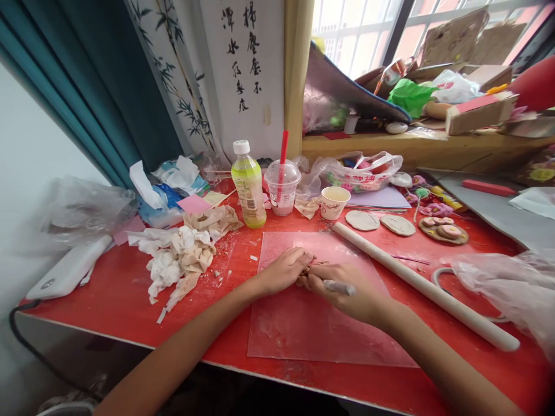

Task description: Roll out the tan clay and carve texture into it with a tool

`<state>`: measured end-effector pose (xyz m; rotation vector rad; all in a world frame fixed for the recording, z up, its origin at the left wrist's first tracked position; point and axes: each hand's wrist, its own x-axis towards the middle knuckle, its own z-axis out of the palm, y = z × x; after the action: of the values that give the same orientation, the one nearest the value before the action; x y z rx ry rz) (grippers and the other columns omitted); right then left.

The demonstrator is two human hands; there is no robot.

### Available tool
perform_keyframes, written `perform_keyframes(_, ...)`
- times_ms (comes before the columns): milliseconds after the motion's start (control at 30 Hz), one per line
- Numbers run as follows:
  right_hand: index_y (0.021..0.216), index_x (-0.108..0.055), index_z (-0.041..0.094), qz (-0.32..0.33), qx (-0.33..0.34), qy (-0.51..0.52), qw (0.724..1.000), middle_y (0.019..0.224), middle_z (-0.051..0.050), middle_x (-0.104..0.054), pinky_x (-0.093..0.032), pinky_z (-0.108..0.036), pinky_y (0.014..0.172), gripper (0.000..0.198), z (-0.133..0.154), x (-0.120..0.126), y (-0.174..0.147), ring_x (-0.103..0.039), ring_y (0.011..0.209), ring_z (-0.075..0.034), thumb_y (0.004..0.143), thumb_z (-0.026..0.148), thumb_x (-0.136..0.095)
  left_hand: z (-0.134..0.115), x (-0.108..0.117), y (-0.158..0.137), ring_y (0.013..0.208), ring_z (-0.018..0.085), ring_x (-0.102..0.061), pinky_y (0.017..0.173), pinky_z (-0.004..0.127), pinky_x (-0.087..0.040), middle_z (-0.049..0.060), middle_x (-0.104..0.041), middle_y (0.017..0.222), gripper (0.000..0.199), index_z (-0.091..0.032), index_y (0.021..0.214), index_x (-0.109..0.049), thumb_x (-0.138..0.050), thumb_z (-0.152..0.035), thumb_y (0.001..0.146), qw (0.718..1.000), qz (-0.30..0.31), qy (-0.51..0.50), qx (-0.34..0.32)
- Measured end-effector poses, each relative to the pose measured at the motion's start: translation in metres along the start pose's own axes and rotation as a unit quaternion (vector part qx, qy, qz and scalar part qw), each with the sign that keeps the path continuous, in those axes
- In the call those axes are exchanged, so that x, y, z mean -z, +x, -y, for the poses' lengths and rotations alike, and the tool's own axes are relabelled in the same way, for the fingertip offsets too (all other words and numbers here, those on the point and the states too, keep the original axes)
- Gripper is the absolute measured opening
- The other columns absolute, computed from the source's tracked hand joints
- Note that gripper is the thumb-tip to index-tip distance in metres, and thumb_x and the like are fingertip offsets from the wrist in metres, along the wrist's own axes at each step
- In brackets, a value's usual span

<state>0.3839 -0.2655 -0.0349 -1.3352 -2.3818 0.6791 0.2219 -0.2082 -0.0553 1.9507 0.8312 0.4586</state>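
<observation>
Both my hands meet over a clear sheet on the red table. My left hand is closed, its fingertips pinching a small brown piece that is mostly hidden by my fingers. My right hand is wrapped around a tool with a pale grey handle; the handle's end sticks out to the right. The tool's working end is hidden at the brown piece, so I cannot tell its kind. Just beyond my right hand lies a long pale rolling rod, set diagonally.
Crumpled tissues lie left. Behind my hands stand a green drink bottle, a plastic cup with a red straw and a paper cup. Flat clay discs and a decorated clay piece sit back right, near plastic bags.
</observation>
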Motion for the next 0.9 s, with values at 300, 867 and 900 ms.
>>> perform_keyframes(300,0.065,-0.047,0.018,-0.023,0.037,-0.045,0.998,0.066,-0.003,-0.057,-0.031,-0.028,0.059,0.016,0.010,-0.006,-0.003,-0.047,0.059,-0.014,0.079,0.018,-0.040,0.004,0.005,0.002,0.104,0.015,-0.046,0.095,0.028,-0.034,0.007,-0.053,0.106,0.043,-0.014,0.105,-0.052,-0.022,-0.043,0.093,0.999,0.024,0.012,-0.037)
perform_keyframes(867,0.056,-0.052,0.017,-0.202,-0.126,0.155,0.959,0.045,0.003,-0.043,-0.032,-0.024,0.047,0.035,-0.016,0.007,0.004,-0.041,0.044,-0.010,0.084,0.034,-0.039,-0.002,0.008,0.000,0.106,0.017,-0.044,0.098,0.030,-0.030,0.007,-0.050,0.111,0.044,-0.015,0.109,-0.049,-0.018,-0.042,0.094,0.993,0.047,0.080,-0.070)
perform_keyframes(900,0.055,-0.050,0.017,-0.208,-0.129,0.145,0.959,0.045,0.002,-0.043,-0.031,-0.024,0.047,0.035,-0.018,0.004,0.004,-0.041,0.045,-0.010,0.084,0.034,-0.040,-0.001,0.007,0.000,0.106,0.016,-0.044,0.098,0.030,-0.030,0.007,-0.050,0.111,0.043,-0.015,0.109,-0.049,-0.018,-0.041,0.094,0.994,0.046,0.080,-0.065)
